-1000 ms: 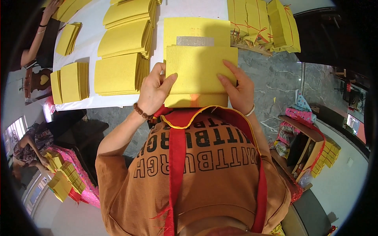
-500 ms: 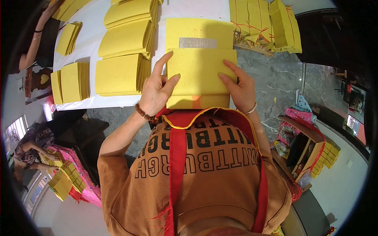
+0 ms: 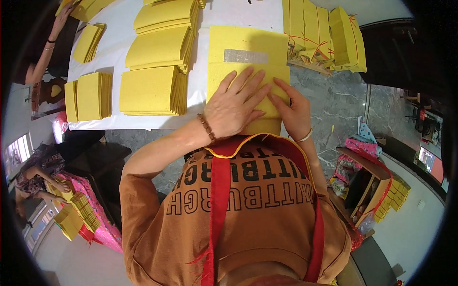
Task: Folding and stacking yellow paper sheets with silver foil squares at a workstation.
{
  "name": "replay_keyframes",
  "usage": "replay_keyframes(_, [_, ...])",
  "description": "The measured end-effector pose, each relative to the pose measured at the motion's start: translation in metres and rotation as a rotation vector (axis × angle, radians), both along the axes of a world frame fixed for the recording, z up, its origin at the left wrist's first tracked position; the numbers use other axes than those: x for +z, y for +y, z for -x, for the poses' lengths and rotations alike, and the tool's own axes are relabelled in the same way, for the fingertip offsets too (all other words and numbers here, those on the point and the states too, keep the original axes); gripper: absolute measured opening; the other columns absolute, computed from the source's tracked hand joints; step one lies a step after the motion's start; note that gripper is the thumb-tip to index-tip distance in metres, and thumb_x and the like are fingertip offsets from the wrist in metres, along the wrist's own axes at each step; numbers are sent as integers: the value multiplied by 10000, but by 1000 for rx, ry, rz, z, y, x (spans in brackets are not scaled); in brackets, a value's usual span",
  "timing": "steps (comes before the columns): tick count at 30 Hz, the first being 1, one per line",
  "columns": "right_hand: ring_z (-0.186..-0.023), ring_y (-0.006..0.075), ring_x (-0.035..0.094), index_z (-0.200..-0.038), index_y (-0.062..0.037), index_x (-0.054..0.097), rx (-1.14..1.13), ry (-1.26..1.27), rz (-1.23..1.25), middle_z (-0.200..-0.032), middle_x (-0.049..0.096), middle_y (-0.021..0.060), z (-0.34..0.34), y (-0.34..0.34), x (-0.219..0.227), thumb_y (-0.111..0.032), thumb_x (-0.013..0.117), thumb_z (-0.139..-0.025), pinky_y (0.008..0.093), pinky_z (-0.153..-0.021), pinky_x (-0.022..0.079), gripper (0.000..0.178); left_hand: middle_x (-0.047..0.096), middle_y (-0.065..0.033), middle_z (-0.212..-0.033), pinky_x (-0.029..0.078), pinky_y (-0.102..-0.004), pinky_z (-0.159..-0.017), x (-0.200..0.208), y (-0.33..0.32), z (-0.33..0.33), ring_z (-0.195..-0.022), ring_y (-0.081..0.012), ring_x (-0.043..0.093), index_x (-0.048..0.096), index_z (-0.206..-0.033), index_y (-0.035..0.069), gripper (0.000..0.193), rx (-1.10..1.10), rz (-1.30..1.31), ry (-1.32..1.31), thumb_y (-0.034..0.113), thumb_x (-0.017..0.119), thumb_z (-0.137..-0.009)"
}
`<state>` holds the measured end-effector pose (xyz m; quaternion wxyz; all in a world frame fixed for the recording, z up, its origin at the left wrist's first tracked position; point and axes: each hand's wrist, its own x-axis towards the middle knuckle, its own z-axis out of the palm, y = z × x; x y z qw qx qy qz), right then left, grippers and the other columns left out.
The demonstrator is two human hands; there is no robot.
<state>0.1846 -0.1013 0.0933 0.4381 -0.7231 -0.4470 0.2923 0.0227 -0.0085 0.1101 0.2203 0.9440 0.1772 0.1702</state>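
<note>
A sheet of yellow paper with a silver rectangle lies in front of me, its near part folded up over it. My left hand presses flat on the folded part, fingers stretched out and spread. At the paper's right edge is my right hand, index finger and thumb apart on top of the fold. Its other fingers are mostly hidden. Immediately left of my left hand lies a stack of folded yellow paper, with another folded stack behind it.
Smaller yellow stacks stand on the white-covered table farther left. Yellow bundles tied with red string are at the far right. A co-worker's hand touches yellow paper at the far left; another person handles yellow blocks lower left.
My left hand has moved right from the paper's left edge onto its middle and flattened out. My right hand stays at the right edge.
</note>
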Motion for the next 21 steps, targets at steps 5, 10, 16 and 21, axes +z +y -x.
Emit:
replay_keyframes(5, [-932, 291, 590, -1117, -46, 579, 28, 46, 78, -1028, 603, 157, 5, 1, 12, -117, 649, -761, 327, -767, 463, 369, 349, -135, -1373, 206, -439, -1045, -12, 2, 2, -1288, -297, 284, 411, -1307, 107, 592, -10, -92, 123, 357, 576, -796])
replay_keyframes(10, [-1220, 360, 354, -1231, -117, 489, 155, -898, -207, -1362, 320, 187, 20, 6, 18, -323, 563, -834, 493, -962, 308, 453, 350, -133, -1374, 150, -473, -1066, -21, 1, 0, -1322, -296, 212, 435, -1297, 117, 587, -47, -161, 240, 435, 496, -806])
replay_keyframes(16, [-1289, 379, 264, -1307, 1, 341, 418, -674, -182, -1400, 244, 225, 31, 0, -19, -496, 475, -840, 545, -1016, 209, 695, 332, -163, -1362, 138, -453, -1082, -26, 1, 8, -1332, -306, 186, 448, -1235, 45, 510, -56, 74, 179, 287, 501, -790])
replay_keyframes(21, [-1300, 379, 250, -1311, -6, 345, 422, -911, -77, -1387, 283, 219, 37, 7, -28, -500, 432, -863, 557, -1018, 199, 672, 330, -180, -1350, 168, -403, -1079, -25, 17, 18, -1315, -297, 227, 397, -1254, 24, 491, 44, 642, -251, 173, 526, -804])
